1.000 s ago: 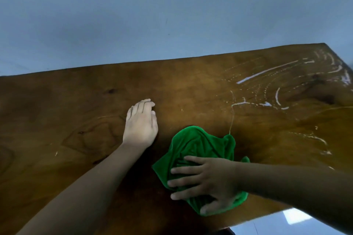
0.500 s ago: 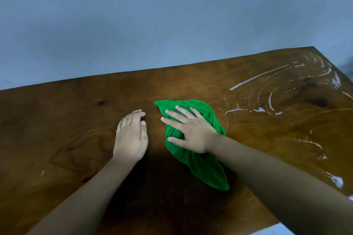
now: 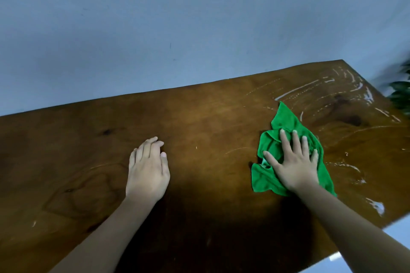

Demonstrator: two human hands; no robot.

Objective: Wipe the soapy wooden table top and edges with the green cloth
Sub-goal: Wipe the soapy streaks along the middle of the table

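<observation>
A pale blue wall [image 3: 177, 17] backs the wooden table top [image 3: 210, 117], whose right part carries white soap streaks [image 3: 297, 93]. The crumpled green cloth [image 3: 286, 122] lies right of centre beside those streaks. The right hand [image 3: 292, 162] presses it with spread, straight fingers. The left hand [image 3: 147, 170] rests flat, fingers together, on bare wood well apart from the cloth.
</observation>
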